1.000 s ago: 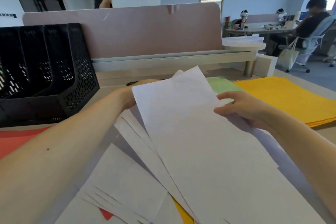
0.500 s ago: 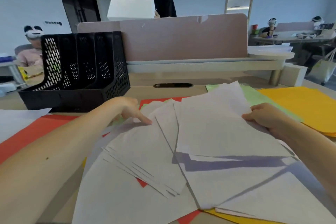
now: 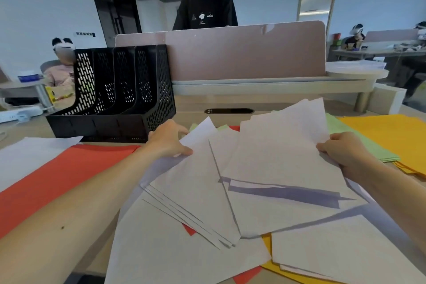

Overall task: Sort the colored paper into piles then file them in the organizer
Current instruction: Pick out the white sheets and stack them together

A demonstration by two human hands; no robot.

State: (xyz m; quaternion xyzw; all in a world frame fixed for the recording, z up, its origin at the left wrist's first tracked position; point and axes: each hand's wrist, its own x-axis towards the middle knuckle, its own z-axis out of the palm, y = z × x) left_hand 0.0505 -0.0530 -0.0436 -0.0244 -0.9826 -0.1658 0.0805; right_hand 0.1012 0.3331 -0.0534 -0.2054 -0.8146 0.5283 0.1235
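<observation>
- At the middle of the surface [image 3: 191, 105], loose white sheets [image 3: 272, 163] lie fanned over stray red and yellow ones.
- Left hand [image 3: 169, 139]: thumb and fingers pinch the fan's left edge; right hand [image 3: 343, 152]: curled fingers grip its raised right edge.
- Handling, as judged: light, limp, slippery paper; best taken at opposite edges, then squared.
- Count: 1 organizer [image 3: 115, 92]; 3 sorted piles: red pile [image 3: 57, 175], green pile [image 3: 380, 152], yellow pile [image 3: 391, 136]; white sheets too overlapped to count.
</observation>
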